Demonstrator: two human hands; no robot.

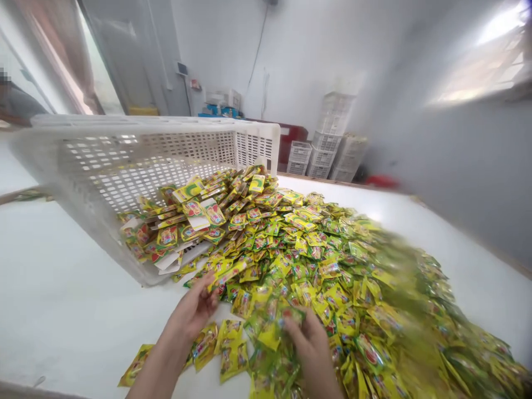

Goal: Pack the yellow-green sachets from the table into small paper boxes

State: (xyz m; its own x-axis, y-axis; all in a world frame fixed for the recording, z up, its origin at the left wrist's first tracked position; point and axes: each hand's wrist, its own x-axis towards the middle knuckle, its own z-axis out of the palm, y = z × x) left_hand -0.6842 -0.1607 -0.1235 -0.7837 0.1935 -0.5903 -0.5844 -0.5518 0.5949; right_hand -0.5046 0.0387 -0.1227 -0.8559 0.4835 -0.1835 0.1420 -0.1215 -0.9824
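Observation:
My left hand (198, 303) is closed on one end of a small, narrow yellow box (233, 272) with printed sides, tilted up to the right. To its right, my right hand (308, 337) reaches over the packet heap, its fingers curled on a green-and-yellow sachet (293, 315) that is slightly blurred. Around both hands spreads a large heap of shiny yellow-and-green sachets (328, 269). Several loose sachets (233, 349) lie on the white table between my forearms.
A white perforated crate (166, 130) lies tipped on its side at the left, with small printed boxes (191, 213) spilling from it into the heap. The white table (83, 299) extends both ways. Stacked white crates (328, 138) stand by the back wall. A person (19, 102) is at the far left.

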